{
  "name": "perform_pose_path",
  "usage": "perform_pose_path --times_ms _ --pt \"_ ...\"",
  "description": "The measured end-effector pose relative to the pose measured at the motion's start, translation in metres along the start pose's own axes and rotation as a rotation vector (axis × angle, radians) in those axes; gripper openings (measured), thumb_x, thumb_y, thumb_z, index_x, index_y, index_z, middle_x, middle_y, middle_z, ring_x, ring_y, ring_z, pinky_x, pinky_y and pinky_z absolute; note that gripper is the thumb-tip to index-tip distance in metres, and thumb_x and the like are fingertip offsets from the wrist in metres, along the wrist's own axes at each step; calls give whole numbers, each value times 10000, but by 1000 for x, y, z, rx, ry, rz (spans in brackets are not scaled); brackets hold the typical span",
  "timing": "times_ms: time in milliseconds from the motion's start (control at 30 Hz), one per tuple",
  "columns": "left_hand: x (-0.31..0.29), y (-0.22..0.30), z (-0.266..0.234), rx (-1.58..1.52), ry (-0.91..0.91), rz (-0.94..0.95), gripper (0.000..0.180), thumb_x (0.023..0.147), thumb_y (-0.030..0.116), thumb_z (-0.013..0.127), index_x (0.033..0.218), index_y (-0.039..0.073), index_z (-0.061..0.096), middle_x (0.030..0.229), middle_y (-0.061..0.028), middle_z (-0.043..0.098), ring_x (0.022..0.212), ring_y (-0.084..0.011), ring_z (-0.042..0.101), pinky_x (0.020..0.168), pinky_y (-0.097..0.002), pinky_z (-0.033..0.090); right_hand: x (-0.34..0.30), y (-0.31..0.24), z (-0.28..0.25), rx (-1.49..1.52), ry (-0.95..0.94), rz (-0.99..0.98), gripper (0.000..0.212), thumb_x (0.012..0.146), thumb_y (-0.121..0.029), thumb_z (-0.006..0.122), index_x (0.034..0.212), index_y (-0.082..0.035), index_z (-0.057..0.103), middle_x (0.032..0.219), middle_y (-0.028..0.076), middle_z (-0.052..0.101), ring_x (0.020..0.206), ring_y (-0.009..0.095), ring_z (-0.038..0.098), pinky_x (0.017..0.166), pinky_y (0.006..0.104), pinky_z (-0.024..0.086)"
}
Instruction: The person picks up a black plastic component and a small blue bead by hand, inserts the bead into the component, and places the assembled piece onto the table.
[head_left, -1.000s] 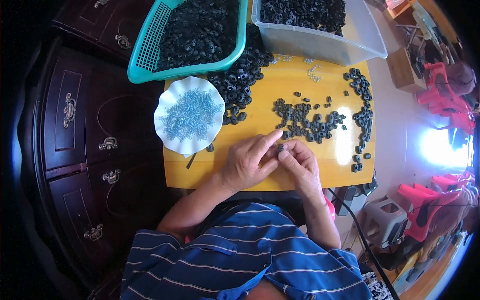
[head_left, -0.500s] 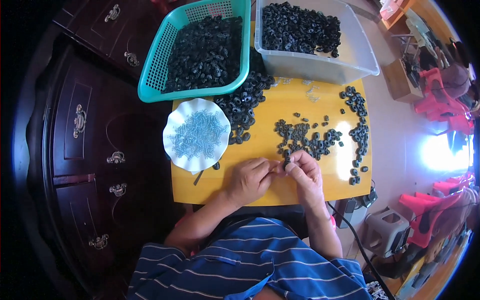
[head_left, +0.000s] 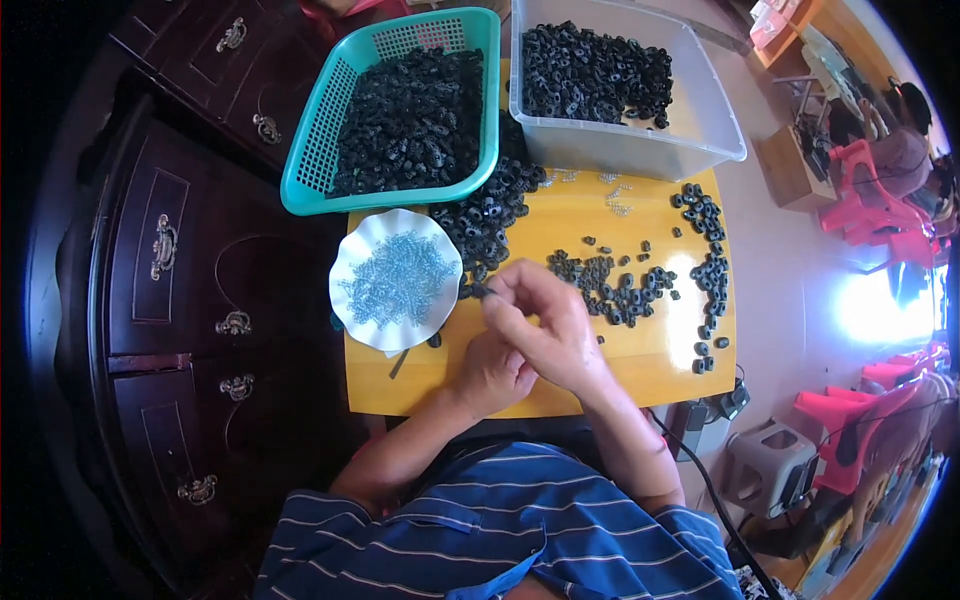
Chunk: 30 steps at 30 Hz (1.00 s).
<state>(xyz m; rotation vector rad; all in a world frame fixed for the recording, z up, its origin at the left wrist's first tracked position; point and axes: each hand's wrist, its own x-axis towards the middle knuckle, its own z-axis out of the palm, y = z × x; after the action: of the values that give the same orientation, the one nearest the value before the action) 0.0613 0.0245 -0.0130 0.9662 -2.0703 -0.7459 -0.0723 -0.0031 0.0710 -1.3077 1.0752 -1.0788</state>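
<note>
My right hand (head_left: 545, 325) reaches across my left hand, its thumb and forefinger pinching a small black plastic part (head_left: 480, 290) at the near end of a heap of black cord-lock bodies (head_left: 485, 225). Below it, my left hand (head_left: 488, 378) rests near the table's front with its fingers curled; what they hold, if anything, is hidden. Beside my hands on the left is a white scalloped plate (head_left: 347, 245) full of small metal springs (head_left: 400, 280). Smaller black pieces (head_left: 590, 270) lie scattered right of my right hand.
A green basket (head_left: 310, 140) of black parts and a clear plastic bin (head_left: 640, 145) of black parts stand at the back of the yellow table (head_left: 630, 375). More black pieces (head_left: 712, 280) line the right edge. A dark wooden cabinet (head_left: 170, 300) is at left, a grey stool (head_left: 770, 460) at right.
My right hand has moved left from the small pieces, across my left hand to the heap beside the plate. My left hand has barely moved; the two hands no longer meet at the fingertips.
</note>
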Motion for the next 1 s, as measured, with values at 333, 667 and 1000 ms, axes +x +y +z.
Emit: perform_pose_path --times_ms 333,667,1000 --pt "5 9 -5 -3 -22 22 202 880 87 702 1077 80 657 895 -125 684 823 -335 679 726 -448 551 123 -20 22 -725 285 -380 211 886 -178 716 1064 -72 675 841 151 727 760 349 717 685 453 565" --pt "5 12 -7 -39 -17 26 182 879 74 700 1057 39 705 899 -131 706 841 -317 702 767 -418 578 66 17 -6 -515 230 -278 158 918 -70 691 1057 6 699 883 137 737 780 220 739 722 317 572" --pt "14 15 -13 -16 -74 -7 176 872 67 708 1044 30 703 899 -124 701 825 -314 698 723 -402 565 -23 38 -71 166 412 51 132 973 -39 672 1101 -13 684 912 -1 698 810 62 627 743 220 516"
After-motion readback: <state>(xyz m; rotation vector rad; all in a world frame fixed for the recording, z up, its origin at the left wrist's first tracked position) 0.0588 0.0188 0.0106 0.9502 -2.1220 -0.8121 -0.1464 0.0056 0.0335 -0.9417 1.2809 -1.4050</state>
